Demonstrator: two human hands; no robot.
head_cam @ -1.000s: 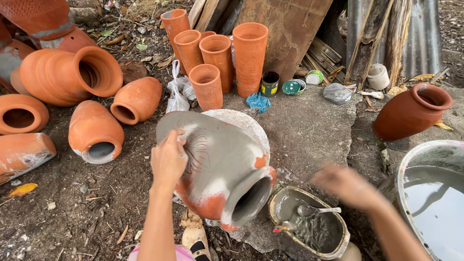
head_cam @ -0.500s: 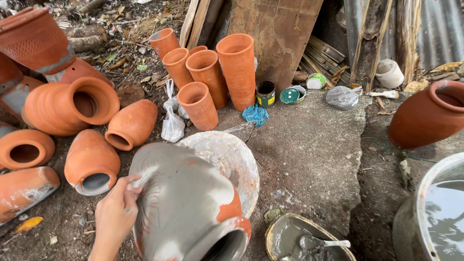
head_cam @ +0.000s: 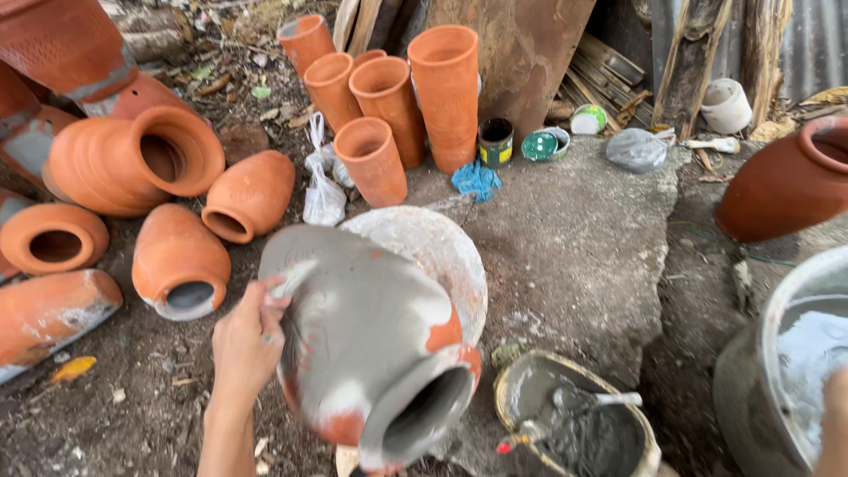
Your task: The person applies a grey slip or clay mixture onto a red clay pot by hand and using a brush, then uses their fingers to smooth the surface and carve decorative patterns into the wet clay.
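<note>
A single head-worn camera looked steeply down and forward from above the person's own arms, close to the work. The large grey-coated terracotta pot (head_cam: pixel 371 344) lying on its side filled the lower centre, very near the lens, with the left hand (head_cam: pixel 247 340) against its flank. Farther off, toward the top edge, the view reached the row of upright orange clay tumblers (head_cam: pixel 389 97) and leaning weathered wooden planks (head_cam: pixel 521 53). No second view existed to overlap.

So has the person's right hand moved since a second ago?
Yes. The right hand has swung away from above the small bowl of grey slip to the big metal basin at the right edge, where only part of it shows.
</note>
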